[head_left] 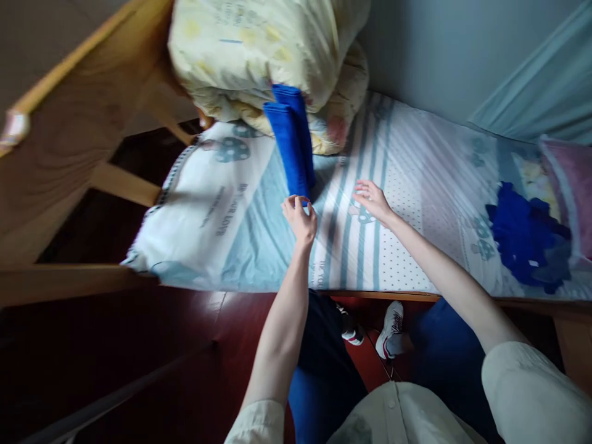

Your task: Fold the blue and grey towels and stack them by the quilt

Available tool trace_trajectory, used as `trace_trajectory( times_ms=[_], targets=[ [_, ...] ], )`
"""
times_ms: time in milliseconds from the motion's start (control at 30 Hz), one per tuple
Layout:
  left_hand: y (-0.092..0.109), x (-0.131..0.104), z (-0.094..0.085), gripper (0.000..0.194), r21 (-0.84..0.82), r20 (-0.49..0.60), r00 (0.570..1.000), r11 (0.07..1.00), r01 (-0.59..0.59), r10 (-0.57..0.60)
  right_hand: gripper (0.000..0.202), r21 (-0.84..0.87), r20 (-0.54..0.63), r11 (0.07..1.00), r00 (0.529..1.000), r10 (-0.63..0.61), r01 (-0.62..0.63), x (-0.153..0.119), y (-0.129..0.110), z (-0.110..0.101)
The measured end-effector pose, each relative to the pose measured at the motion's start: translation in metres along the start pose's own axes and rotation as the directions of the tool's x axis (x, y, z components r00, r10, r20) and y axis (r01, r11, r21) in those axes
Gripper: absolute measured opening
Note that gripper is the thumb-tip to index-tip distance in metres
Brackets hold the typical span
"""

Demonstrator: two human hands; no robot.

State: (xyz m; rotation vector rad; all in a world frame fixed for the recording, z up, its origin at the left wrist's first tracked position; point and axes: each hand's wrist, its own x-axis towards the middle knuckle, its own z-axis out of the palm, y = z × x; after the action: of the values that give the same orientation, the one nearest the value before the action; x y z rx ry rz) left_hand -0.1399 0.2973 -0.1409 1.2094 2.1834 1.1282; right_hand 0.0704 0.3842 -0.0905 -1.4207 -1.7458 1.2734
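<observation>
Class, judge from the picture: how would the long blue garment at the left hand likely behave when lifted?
The long blue garment would probably droop, since it looks like soft cloth. Its two strips may swing apart, as their far ends show separately. Being fabric, it seems unlikely to break.

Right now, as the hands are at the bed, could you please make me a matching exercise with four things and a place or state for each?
Column 1
1. Left hand
2. Right hand
3. Folded blue garment
4. Crumpled blue cloth

Column 2
A. Near the pink pillow
B. Open, holding nothing, at the striped sheet
C. Its far end overlaps the yellow quilt in this view
D. Fingers curled at the garment's near end

Right pairs: 1-D, 2-B, 3-C, 4-A
</observation>
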Motion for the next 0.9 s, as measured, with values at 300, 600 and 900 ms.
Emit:
trace_trajectory(
  times_ms=[300, 600, 900],
  targets=[
    [0.059, -0.121, 0.068, 0.018, -0.137, 0.901, 0.227, 0.738, -0.661, 0.37, 0.038, 0.176, -0.588, 0.798, 0.589, 0.555, -0.576, -0.203, 0.12, -0.213],
    [0.062, -0.248, 0.122, 0.037, 0.171, 0.937, 0.316, 0.599, -0.782, 0.146, 0.039, -0.084, -0.827, 0.681, 0.432, 0.36, -0.728, -0.299, 0.206, -0.387],
    [0.057, -0.266, 0.138, 0.045, 0.367, 0.902, 0.431, 0.507, -0.78, 0.009, 0.041, -0.355, -0.682, 0.58, 0.627, 0.377, -0.734, -0.235, 0.256, -0.471]
  ],
)
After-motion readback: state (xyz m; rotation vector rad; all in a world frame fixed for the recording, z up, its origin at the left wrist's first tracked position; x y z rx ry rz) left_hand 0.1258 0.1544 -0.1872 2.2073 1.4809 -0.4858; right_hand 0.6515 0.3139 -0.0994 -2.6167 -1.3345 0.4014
